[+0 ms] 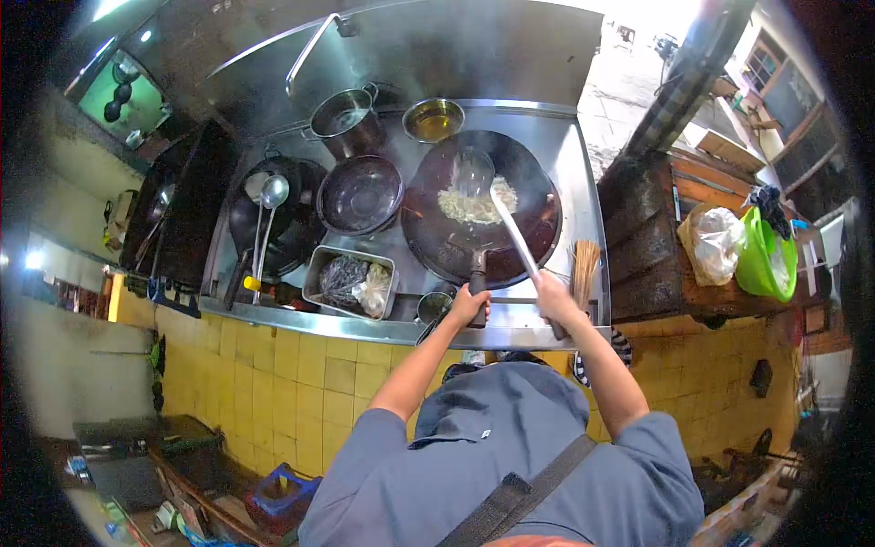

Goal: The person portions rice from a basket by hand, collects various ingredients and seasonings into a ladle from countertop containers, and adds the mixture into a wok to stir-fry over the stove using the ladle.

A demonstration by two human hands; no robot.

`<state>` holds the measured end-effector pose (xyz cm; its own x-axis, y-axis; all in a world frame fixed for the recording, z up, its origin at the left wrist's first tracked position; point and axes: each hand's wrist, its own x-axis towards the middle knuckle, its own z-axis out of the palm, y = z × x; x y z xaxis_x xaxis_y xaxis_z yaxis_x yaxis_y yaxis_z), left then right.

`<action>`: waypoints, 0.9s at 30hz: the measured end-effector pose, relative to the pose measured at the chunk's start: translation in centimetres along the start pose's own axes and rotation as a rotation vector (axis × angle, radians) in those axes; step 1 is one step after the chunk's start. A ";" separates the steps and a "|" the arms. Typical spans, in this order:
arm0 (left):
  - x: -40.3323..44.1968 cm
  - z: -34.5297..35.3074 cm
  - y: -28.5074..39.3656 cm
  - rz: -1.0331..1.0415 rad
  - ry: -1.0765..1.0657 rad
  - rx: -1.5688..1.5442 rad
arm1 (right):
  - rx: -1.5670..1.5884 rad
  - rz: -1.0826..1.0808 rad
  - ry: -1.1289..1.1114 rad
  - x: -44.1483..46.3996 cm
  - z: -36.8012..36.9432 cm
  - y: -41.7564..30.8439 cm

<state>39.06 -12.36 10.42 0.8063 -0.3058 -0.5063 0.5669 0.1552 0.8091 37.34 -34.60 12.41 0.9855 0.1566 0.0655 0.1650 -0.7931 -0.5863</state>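
Note:
My left hand (469, 306) is wrapped round the dark handle of a large black wok (433, 242) on the stove. In the wok lies pale, chopped-looking food (469, 209), with steam above it. My right hand (552, 297) grips the long handle of a metal ladle (515, 228). Its round head is down in the wok at the food, slightly blurred. A small metal cup (435, 305) stands just left of my left hand. Close to my right hand is a bundle brush of thin sticks (585, 264).
Around the wok are a bowl of yellowish liquid (434, 120), a deep pot (346, 123), a dark bowl (361, 193) and a tub with plastic bags (392, 305). A second wok (301, 178) with ladles (274, 190) sits left. Right stands a wooden cabinet (638, 228) with a green basket (758, 260).

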 end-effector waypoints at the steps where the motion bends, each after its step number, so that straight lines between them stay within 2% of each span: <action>1: 0.3 -0.4 -0.5 0.014 0.005 0.009 | 0.171 0.465 -0.272 1.3 -1.3 -3.3; 2: 0.6 -0.7 -0.7 0.032 0.010 0.019 | 0.334 0.686 -0.450 2.8 -2.6 -5.0; 4: 0.6 -0.7 -0.7 0.032 -0.014 0.009 | 0.031 0.502 -0.177 5.0 -1.6 -4.3; 6: 0.8 -1.0 -1.3 0.015 -0.010 0.014 | 0.214 0.624 -0.176 5.2 -5.0 -7.8; 7: 0.5 -0.8 -0.9 0.014 0.010 0.028 | 0.193 0.578 -0.084 4.8 -4.0 -7.3; 8: 0.5 -0.8 -0.6 0.009 -0.007 0.031 | 0.190 0.592 -0.072 4.5 -3.2 -7.0; 10: 0.2 -1.0 -0.7 -0.005 -0.034 -0.025 | -0.086 0.536 -0.057 3.8 -1.4 -6.2; 11: 0.4 -1.2 -0.8 -0.011 -0.063 -0.038 | -0.028 0.686 -0.230 4.9 -1.7 -5.5; 12: 0.5 -1.5 -0.9 -0.017 -0.071 -0.044 | -0.005 0.736 -0.229 5.4 -1.9 -4.9; 14: 0.6 -1.6 -0.9 -0.004 -0.122 -0.081 | 0.082 0.743 -0.234 5.6 -6.0 -8.4; 15: 0.2 -1.7 -0.4 -0.029 -0.138 -0.075 | 0.053 0.683 -0.119 5.1 -5.1 -7.0; 16: -0.2 -1.6 -0.1 -0.036 -0.144 -0.075 | 0.051 0.693 -0.120 4.3 -3.2 -5.5; 18: -0.3 -1.3 0.6 -0.108 -0.115 -0.170 | -0.112 0.614 0.041 3.2 0.0 -2.6; 19: -0.2 -1.2 0.6 -0.156 -0.126 -0.247 | -0.044 0.793 -0.156 2.9 -3.0 -6.2; 20: 0.3 -1.0 0.6 -0.157 -0.140 -0.245 | -0.049 0.801 -0.145 2.7 -4.6 -6.2; 22: 0.6 -0.4 -0.6 -0.201 -0.105 -0.301 | -0.192 0.530 -0.372 1.3 -7.1 -5.6; 23: 0.8 0.5 -1.1 -0.240 -0.054 -0.313 | -0.241 0.547 -0.383 0.7 -9.9 -7.7; 24: -2.2 2.8 2.1 -0.244 -0.004 -0.265 | -0.283 0.562 -0.397 -0.2 -12.8 -10.3; 26: -7.2 6.2 6.5 -0.348 -0.083 -0.645 | -0.388 0.512 -0.389 -1.4 -16.1 -13.3; 27: -10.2 7.0 9.7 -0.423 -0.198 -0.667 | -0.502 0.457 -0.380 -2.0 -17.2 -14.2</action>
<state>35.14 -14.32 25.53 0.4923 -0.6147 -0.6163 0.8483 0.4973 0.1816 33.73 -33.75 34.50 0.8935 -0.1314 -0.4295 -0.1670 -0.9849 -0.0463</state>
